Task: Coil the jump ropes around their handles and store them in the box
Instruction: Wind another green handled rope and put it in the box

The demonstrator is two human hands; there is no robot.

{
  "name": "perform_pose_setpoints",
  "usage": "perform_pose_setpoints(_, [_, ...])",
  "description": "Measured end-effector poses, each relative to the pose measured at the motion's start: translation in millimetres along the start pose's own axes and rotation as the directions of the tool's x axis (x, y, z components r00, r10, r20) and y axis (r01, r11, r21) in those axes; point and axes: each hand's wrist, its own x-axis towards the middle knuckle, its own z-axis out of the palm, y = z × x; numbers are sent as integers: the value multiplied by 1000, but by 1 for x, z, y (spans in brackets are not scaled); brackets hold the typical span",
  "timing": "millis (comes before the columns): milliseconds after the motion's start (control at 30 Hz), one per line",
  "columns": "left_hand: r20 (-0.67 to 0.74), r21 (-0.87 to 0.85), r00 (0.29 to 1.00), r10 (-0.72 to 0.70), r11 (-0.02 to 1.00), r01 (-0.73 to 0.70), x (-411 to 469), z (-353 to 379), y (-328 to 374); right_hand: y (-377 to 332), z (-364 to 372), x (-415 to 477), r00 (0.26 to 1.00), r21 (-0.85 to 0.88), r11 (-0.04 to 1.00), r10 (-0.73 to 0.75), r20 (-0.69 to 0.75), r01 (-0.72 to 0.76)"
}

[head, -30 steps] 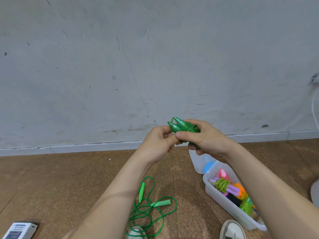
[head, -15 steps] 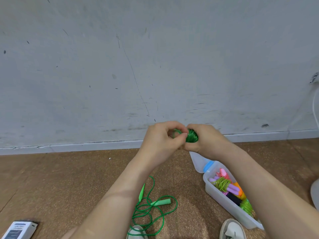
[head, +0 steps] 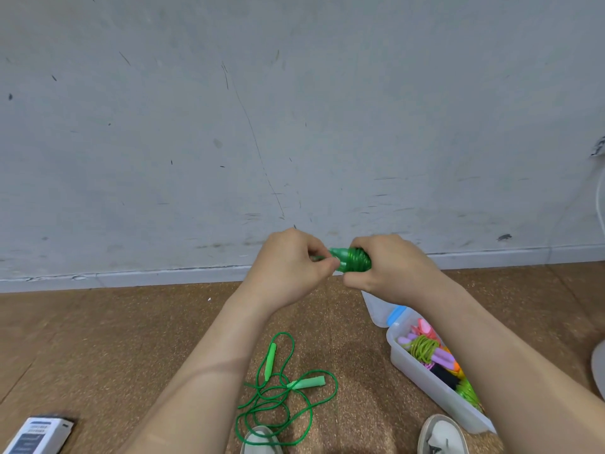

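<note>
I'm looking at a pale grey wall (head: 294, 109), scuffed and streaked with thin dark scratches. It meets a light baseboard (head: 147, 273) above a brown, speckled, cork-like floor (head: 98, 348). A white cable (head: 599, 204) hangs down at the far right. The light is soft and even.

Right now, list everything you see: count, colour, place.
Coiled plastic jump rope: one, dark green, held between both hands.
Loose cord jump rope: one, green, tangled on the brown floor.
Clear plastic box: one, on the floor at right.
Coiled ropes in the box: several; yellow-green, purple, pink, orange, black.
Printed carton: one, white and dark, bottom left.
Shoes: two, white, bottom edge.
Left hand: pinches one end of the held rope.
Right hand: grips its coil.
</note>
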Motion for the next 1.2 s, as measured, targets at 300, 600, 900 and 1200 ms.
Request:
perform_pose_setpoints(300, [228, -867, 943, -244, 389, 311, 2, 3, 4, -4, 1, 0, 999, 266, 964, 17, 30, -24])
perform_pose_setpoints(600, [-2, -46, 980, 199, 979, -199, 5, 1, -13, 3, -21, -9, 932, 418, 882, 59, 357, -216])
perform_pose_setpoints(900, [-19, 438, 844, 536, 763, -475, 8, 11, -6, 4, -27, -12, 882, 398, 865, 101, 460, -307])
perform_pose_setpoints(1200, [4, -155, 991, 136, 979, -134, 1, 7, 3, 5, -30, -11, 835, 405, 842, 93, 542, -356])
